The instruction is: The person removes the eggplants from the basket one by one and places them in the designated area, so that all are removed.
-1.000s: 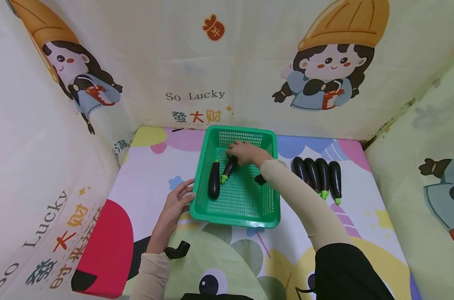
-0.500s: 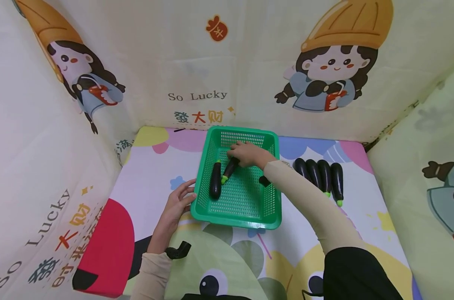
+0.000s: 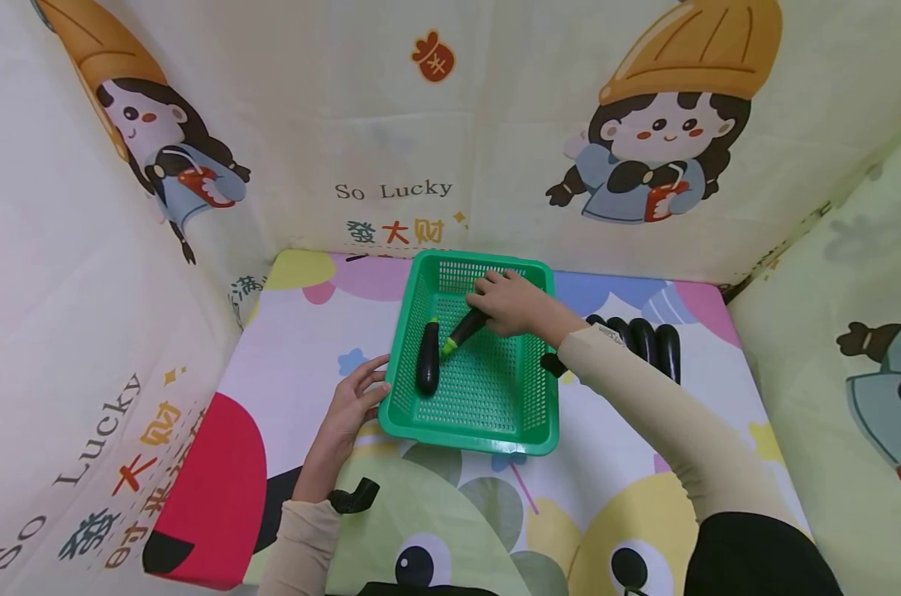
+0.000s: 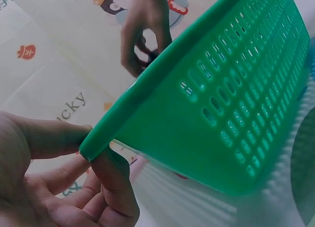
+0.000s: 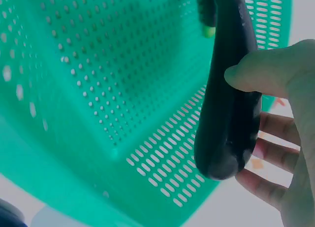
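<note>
My right hand [image 3: 517,305] holds a dark eggplant [image 3: 465,329] over the far part of a green plastic basket [image 3: 468,444]. Its green stem points down toward a second eggplant [image 3: 427,360], which lies lengthwise on the left of the basket floor. In the right wrist view, the thumb presses on the held eggplant [image 5: 229,104] with the fingers behind it. My left hand [image 3: 349,410] is at the basket's left side. The left wrist view shows that hand [image 4: 74,182] pinching the rim [image 4: 147,84] between thumb and fingers.
Several more eggplants [image 3: 669,352] lie in a row on the table right of the basket, partly hidden by my right sleeve [image 3: 644,397]. A patterned cloth [image 3: 286,331] covers the table. Printed fabric walls [image 3: 510,149] stand at the back and both sides.
My right hand has moved right and up with the eggplant, which now tilts more. My right forearm covers more of the row on the table. The left hand keeps its place.
</note>
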The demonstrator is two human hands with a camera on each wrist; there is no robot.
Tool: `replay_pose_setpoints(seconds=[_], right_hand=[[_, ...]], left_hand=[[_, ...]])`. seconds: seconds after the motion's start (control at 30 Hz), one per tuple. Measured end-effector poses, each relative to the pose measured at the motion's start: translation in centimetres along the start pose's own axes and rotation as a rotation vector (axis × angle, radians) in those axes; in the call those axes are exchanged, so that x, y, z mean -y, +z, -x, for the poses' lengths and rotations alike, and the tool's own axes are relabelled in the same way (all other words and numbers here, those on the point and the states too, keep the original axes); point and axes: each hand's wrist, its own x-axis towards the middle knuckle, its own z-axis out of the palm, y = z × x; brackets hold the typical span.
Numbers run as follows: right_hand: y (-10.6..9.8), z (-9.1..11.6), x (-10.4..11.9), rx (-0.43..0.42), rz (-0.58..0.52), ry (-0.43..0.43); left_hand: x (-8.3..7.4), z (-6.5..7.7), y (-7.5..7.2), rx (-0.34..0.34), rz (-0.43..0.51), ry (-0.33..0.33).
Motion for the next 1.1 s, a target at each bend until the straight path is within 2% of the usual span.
replay_pose_setpoints(seconds=[0.2, 0.57, 0.8, 1.1], right_hand=[[-0.8, 2.5, 0.2, -0.103, -0.03, 0.048], [-0.4, 5.6, 0.6, -0.234, -0.232, 0.177], [0.2, 7.5, 1.6, -0.292, -0.395, 0.346], [1.3, 10.1, 2.6, -0.418, -0.583, 0.58]], left_hand=[[0.0, 0.0, -0.1, 0.014, 0.001, 0.006], [0.1, -0.2, -0.2, 0.026, -0.005, 0.009], [0.1, -0.2, -0.2, 0.027, -0.001, 0.011], [0.1, -0.1, -0.1, 0.023, 0.005, 0.007]])
